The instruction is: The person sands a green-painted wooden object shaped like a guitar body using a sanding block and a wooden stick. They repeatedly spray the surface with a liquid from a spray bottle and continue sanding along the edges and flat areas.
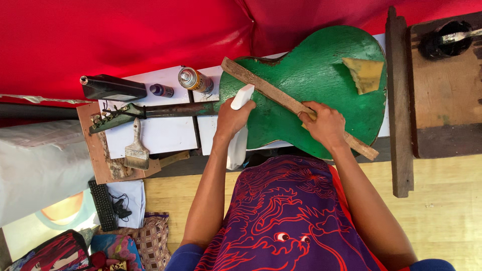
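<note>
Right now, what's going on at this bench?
A person is working over a green guitar body lying flat on a white table. The left hand grips a white bottle at the body's waist. The right hand presses on a rough wooden strip laid diagonally across the green face. A yellowish sanding pad rests on the body's far end. A paintbrush, a spray can and a small purple bottle lie beside the neck.

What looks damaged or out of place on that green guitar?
The green-painted guitar body has a rough, uneven coat, and its upper edge near the waist looks chipped, with bare brown showing. A weathered wooden slat lies diagonally across it under the right hand. A loose yellow sanding scrap sits on the lower bout.
</note>
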